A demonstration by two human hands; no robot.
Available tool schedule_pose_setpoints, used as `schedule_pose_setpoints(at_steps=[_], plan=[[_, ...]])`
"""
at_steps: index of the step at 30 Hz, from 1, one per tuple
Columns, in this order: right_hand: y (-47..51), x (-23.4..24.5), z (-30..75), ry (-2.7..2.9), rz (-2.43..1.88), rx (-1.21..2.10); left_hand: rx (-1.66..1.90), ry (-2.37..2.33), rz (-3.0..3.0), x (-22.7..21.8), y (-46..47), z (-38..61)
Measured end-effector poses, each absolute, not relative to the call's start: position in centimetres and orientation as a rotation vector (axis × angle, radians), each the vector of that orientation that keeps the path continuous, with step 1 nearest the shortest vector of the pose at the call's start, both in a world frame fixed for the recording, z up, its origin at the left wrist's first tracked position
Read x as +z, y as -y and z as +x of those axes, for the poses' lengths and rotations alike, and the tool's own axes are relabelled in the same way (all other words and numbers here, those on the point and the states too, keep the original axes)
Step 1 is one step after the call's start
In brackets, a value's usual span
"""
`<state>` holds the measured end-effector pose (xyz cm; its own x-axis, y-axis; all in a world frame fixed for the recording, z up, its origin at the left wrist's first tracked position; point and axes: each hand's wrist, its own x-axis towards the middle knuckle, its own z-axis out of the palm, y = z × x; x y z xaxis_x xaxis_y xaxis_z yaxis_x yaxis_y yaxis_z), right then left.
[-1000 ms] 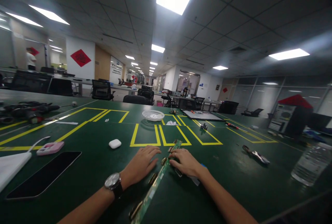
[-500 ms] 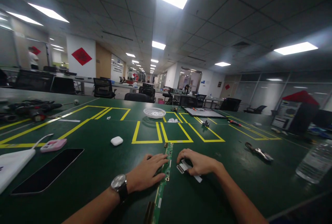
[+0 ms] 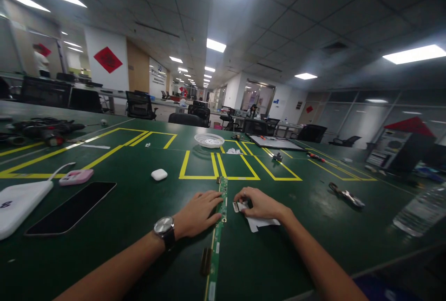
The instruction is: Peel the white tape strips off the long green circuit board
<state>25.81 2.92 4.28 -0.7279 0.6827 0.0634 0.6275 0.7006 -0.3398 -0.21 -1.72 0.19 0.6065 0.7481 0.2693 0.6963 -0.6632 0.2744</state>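
A long, narrow green circuit board (image 3: 219, 238) lies on the green table, running away from me. My left hand (image 3: 200, 212), with a watch on the wrist, rests on its far part, fingers stretched out over its left edge. Just right of the board, my right hand (image 3: 259, 203) pinches a white flat ribbon cable (image 3: 258, 223) near its connector end. That connector (image 3: 236, 206) points at the board, with a small gap between them. The cable's wide white part spreads out under my palm. A brown flex strip (image 3: 206, 261) sticks out from the board's left side.
Left of me lie a black phone (image 3: 73, 209), a white power bank (image 3: 26, 203), a pink case (image 3: 76, 177) and a white earbud case (image 3: 159, 174). Ahead stands a white basket (image 3: 209, 140). Pliers (image 3: 346, 195) and a water bottle (image 3: 414, 210) are at right.
The view has tilted down a little. My right hand has brought the cable's connector slightly nearer the board, and more of the white cable shows. My left hand stays on the board.
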Motion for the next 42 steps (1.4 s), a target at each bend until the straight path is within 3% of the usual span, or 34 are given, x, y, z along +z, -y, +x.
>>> schedule_pose_setpoints(at_steps=[9,42], plan=[[-1.9,3.4,23.2,2.664,-1.114,0.193,0.545,-1.245,2.716,0.0,1.6,-0.1],[-2.3,2.2,22.7,2.549,-1.149,0.228,0.598,-1.205,2.703,0.0,1.7,-0.1]])
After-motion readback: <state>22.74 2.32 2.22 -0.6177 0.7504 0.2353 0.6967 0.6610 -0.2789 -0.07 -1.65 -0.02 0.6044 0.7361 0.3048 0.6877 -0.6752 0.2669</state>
